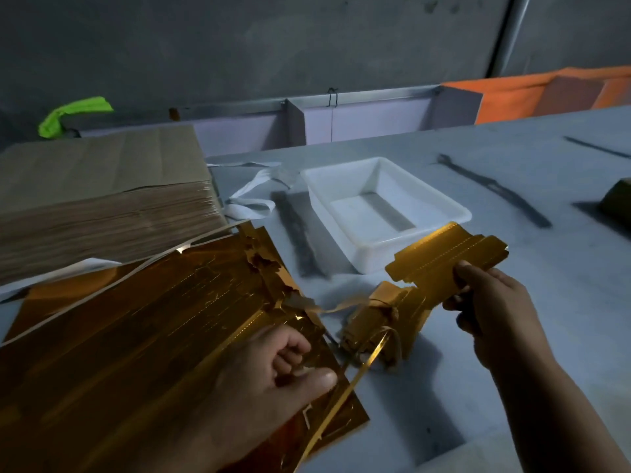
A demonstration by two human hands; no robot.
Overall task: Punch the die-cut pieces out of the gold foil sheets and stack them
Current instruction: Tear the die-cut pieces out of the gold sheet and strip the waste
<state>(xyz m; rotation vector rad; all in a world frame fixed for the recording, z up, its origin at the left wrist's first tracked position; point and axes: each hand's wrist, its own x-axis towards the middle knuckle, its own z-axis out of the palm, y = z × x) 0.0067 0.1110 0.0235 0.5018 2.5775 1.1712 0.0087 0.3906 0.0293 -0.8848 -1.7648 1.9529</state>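
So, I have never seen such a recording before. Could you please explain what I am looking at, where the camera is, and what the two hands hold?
There is no machine here. A person works with bare hands, and the single picture comes from a camera worn on the head, looking down. The left hand rests on a stack of gold foil sheets, and its fingers pinch their torn edge, beside a loose thin gold strip. The right hand holds punched-out gold pieces above the grey table. Between the hands lies a heap of gold scraps. Behind it stands a white tray, apparently empty, and at the far left is a pile of brown cardboard.
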